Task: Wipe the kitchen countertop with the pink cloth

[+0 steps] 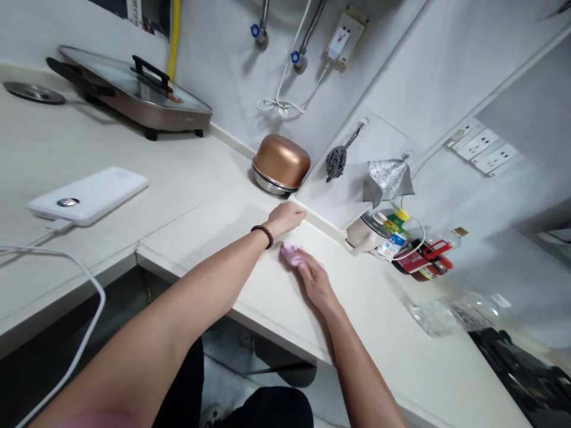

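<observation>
1. At far left, on the white counter [214, 184]: a round metal disc [34, 93], lying flat.
2. Nearer the front edge: a white power bank [96, 193] with a cable [84, 264] plugged into one end.
3. Behind that, toward the wall: an electric pan [138, 101] under a glass lid, standing on short feet.
4. In the corner ahead: a copper-coloured bowl [283, 159], seemingly upside down.
5. Just in front of the bowl: the left hand [288, 217], low at the counter's back edge, fingers curled under; cannot tell whether holding anything.
6. Beside the left hand, on the counter: a crumpled pink cloth [292, 254]. Probably light, soft and limp, with nothing to break; perhaps slippery if wet, though impossible to tell. Best gripped as a bunched wad, thumb on top, fingers spread behind a fold.
7. Right of that: the right hand [316, 282], closed around the cloth and low over the counter.
8. Farther right: a scrubber [336, 161] hung on the wall, then bottles [428, 258] near the wall, well apart from the cloth.
</observation>
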Demonstrator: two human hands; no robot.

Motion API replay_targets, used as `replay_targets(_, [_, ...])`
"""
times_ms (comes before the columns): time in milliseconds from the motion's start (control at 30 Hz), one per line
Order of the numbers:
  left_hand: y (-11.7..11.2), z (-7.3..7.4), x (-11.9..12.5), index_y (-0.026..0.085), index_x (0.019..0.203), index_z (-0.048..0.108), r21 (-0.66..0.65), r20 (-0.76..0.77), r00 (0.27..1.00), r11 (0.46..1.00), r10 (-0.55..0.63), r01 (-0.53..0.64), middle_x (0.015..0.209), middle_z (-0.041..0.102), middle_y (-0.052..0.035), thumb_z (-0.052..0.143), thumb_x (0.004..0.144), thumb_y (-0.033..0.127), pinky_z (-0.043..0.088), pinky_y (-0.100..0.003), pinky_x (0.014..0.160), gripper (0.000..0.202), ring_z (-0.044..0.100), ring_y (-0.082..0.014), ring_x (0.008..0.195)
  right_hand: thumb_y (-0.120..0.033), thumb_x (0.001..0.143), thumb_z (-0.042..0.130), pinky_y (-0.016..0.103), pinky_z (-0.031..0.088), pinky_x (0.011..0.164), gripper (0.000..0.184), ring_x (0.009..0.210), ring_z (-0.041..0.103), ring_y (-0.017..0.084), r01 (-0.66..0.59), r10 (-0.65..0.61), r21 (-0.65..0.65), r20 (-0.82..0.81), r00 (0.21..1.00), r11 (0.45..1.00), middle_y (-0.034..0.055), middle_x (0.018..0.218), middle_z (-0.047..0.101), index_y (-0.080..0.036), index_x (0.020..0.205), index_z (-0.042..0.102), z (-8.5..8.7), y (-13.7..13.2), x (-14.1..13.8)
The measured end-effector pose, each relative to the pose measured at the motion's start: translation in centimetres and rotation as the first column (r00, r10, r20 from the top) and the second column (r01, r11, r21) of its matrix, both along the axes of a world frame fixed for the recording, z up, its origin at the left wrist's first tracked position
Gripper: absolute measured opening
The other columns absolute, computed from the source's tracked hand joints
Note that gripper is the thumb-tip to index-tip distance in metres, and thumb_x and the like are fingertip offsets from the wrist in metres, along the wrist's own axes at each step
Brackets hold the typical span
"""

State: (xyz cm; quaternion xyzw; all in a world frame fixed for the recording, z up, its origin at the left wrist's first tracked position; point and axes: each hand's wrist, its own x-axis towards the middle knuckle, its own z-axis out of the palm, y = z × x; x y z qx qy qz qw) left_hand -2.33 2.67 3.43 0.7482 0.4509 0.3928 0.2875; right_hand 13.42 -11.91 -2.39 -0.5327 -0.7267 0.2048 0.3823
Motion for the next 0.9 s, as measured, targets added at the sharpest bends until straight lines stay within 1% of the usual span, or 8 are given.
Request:
replay_targets(100, [-0.1,-0.2,0.2,0.018,0.055,0.066,-0.015,0.032,0.999,1.000,-0.013,0.013,0.055,0.062,-0.0028,0.050,0.085,0.038,0.037,-0.029,0.059,0.039,0.057,-0.0170,0.059,-0.063,0.092,0.053,0.048,0.044,0.108,0.054,0.123,0.060,0.027,0.166,-0.193,-0.099,-0.514,0.835,0.981,0.0075,0.130,0.068,-0.024,0.127,0.067,0.6,0.4,1.7])
replay_targets(200, [0.0,-0.4,0.3,0.019,0.056,0.067,-0.049,0.041,0.999,0.999,-0.005,0.007,0.056,0.062,-0.0022,0.050,0.085,0.038,0.038,-0.029,0.059,0.038,0.056,-0.0163,0.057,-0.067,0.086,0.057,0.046,0.054,0.097,0.063,0.115,0.065,0.029,0.276,-0.403,-0.294,-0.685,0.607,0.915,0.0093,0.125,0.070,-0.021,0.129,0.065,0.3,1.2,4.9])
replay_targets(300, [0.1,-0.7,0.4,0.019,0.060,0.069,-0.052,-0.001,1.000,0.999,0.013,-0.013,0.057,0.063,-0.0028,0.050,0.086,0.040,0.038,-0.029,0.060,0.038,0.058,-0.0176,0.060,-0.056,0.083,0.064,0.043,0.051,0.101,0.066,0.121,0.061,0.028,0.519,-0.572,-0.267,-0.537,0.620,0.812,0.0111,0.135,0.064,-0.020,0.137,0.059,-0.4,1.8,7.9])
replay_targets(433, [-0.6,-1.3,1.1,0.019,0.074,0.074,0.030,-0.090,0.996,0.999,-0.018,0.020,0.074,0.073,-0.0062,0.047,0.089,0.037,0.044,-0.028,0.071,0.036,0.065,-0.0211,0.078,-0.049,0.085,0.056,0.041,0.042,0.109,0.070,0.134,0.050,0.027,0.735,-0.658,0.074,-0.391,0.643,0.674,0.0119,0.152,0.048,-0.019,0.148,0.047,-0.7,2.2,9.6])
replay_targets(533, [-2.5,-2.4,3.0,0.019,0.103,0.075,0.137,-0.165,0.958,0.956,-0.235,0.258,0.109,0.075,-0.0086,0.042,0.094,0.034,0.045,-0.029,0.088,0.037,0.066,-0.0218,0.103,-0.047,0.087,0.051,0.043,0.043,0.106,0.063,0.128,0.053,0.027,0.710,-0.612,0.196,-0.386,0.690,0.677,0.0120,0.145,0.054,-0.019,0.144,0.052,-0.5,2.3,9.2])
replay_targets(700, [-6.3,-5.2,6.9,0.017,0.147,0.048,0.185,-0.481,0.720,0.744,-0.501,0.642,0.157,0.041,-0.0123,0.049,0.094,0.038,0.026,-0.039,0.117,0.057,0.033,-0.0259,0.147,-0.046,0.087,0.051,0.043,0.042,0.104,0.057,0.118,0.057,0.025,0.703,-0.592,0.262,-0.394,0.703,0.661,0.0116,0.135,0.061,-0.018,0.136,0.059,-0.2,2.5,8.6])
replay_targets(800, [-6.4,-6.1,7.4,0.023,0.148,0.047,0.078,-0.601,0.629,0.748,-0.493,0.660,0.158,0.041,-0.0107,0.049,0.093,0.048,0.021,-0.049,0.118,0.060,0.031,-0.0300,0.147,-0.046,0.087,0.051,0.043,0.041,0.103,0.056,0.117,0.058,0.025,0.690,-0.579,0.245,-0.398,0.712,0.681,0.0115,0.133,0.063,-0.018,0.134,0.061,-0.3,2.4,8.5])
replay_targets(900, [-4.6,-6.0,5.7,0.025,0.150,0.045,0.010,-0.619,0.661,0.837,-0.424,0.546,0.160,0.037,-0.0113,0.048,0.092,0.051,0.018,-0.054,0.118,0.063,0.027,-0.0316,0.149,-0.046,0.087,0.052,0.042,0.042,0.103,0.056,0.117,0.059,0.025,0.674,-0.556,0.224,-0.418,0.719,0.704,0.0125,0.132,0.064,-0.016,0.132,0.063,-0.4,2.2,8.4])
